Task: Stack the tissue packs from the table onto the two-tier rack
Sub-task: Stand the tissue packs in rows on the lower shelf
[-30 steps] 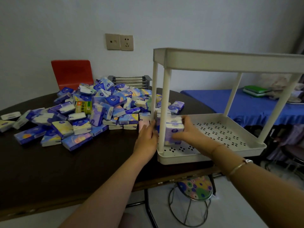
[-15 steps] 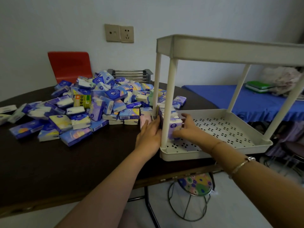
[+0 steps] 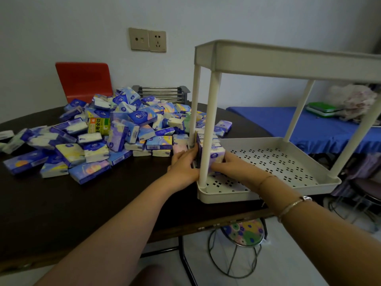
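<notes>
Hands, two of them, press a short row of upright tissue packs [image 3: 213, 155] together at the left front corner of the rack's [image 3: 268, 195] lower tier. Left hand [image 3: 184, 165] lies flat-fingered against the row's outer side, right hand [image 3: 224, 164] cups its inner side. Rack shows two tiers and four posts. Dozens more packs [image 3: 115, 133], too many to count, sit heaped on one dark table [image 3: 82, 213].

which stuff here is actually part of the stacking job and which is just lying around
Part of the job:
- pile of tissue packs on the table
- two-tier rack
- packs stood in the rack's lower tier
- left hand, right hand

Just lying about:
- red chair
- metal rack
- patterned stool
- green books
</notes>
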